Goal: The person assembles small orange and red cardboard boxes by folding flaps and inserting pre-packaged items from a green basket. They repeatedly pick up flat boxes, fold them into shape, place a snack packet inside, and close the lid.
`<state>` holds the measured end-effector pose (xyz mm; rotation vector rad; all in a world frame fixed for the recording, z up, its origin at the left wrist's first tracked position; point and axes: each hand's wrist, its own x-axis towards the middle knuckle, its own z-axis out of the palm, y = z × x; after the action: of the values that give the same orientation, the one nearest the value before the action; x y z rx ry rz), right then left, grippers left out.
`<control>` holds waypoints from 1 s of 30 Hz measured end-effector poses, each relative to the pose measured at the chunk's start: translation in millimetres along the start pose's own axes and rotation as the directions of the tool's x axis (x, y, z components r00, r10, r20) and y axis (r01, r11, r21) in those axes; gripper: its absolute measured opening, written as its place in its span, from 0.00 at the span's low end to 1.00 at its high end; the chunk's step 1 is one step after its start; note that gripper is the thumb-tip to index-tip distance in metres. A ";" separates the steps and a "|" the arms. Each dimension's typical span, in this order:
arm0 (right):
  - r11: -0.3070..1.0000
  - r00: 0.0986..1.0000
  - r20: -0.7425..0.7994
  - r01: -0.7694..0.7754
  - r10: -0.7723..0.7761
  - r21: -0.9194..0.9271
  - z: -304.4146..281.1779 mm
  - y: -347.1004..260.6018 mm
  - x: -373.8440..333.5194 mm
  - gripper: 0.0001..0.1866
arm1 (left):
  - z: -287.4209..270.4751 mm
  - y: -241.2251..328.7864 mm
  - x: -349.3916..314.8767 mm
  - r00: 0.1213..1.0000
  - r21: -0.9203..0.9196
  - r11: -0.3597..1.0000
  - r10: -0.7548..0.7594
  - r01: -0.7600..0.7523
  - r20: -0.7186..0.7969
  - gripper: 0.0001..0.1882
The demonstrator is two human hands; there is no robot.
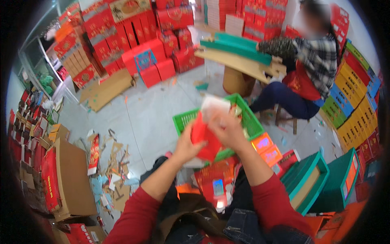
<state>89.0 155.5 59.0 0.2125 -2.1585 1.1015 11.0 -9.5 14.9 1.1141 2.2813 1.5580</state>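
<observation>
In front of me, my left hand (187, 145) grips a bright red folded piece (209, 147), perhaps a bag or thin card, by its left side. My right hand (228, 129) is blurred, with its fingers bent in at the upper part of the red piece. A pale white piece (213, 105) sticks up beyond those fingers, and they seem to close on it. Whether the white and red parts are joined is hidden. Just under and beyond both hands lies a green plastic basket (252, 122) with small pale items inside.
Red boxes (214, 179) and a lit phone-like screen (218, 187) lie near my lap. Green trays (305, 183) stand at right. A co-worker (313, 61) sits beyond, touching a green long box (239, 48). Cardboard scraps (118, 162) litter the floor; stacked red boxes (174, 18) line the back.
</observation>
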 end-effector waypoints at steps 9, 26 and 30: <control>0.685 0.854 0.058 -0.453 0.517 0.571 -0.5 51.2 -10.3 0.32 | 16.4 -18.4 41.1 0.989 -0.705 0.700 -0.013 0.112 0.144 0.48; 0.681 0.818 0.168 -0.556 0.550 0.476 0.5 43.1 -16.0 0.28 | -1.1 -27.7 42.6 0.961 -0.690 0.691 -0.023 0.215 0.277 0.43; 0.620 0.765 0.272 -0.636 0.583 0.460 -3.3 59.0 -23.3 0.24 | -0.4 -35.1 41.7 0.955 -0.654 0.714 -0.073 0.251 0.286 0.33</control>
<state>82.6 191.3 6.9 -0.2743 -1.9921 2.1315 -35.8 11.2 -3.9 0.7971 1.3781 1.8319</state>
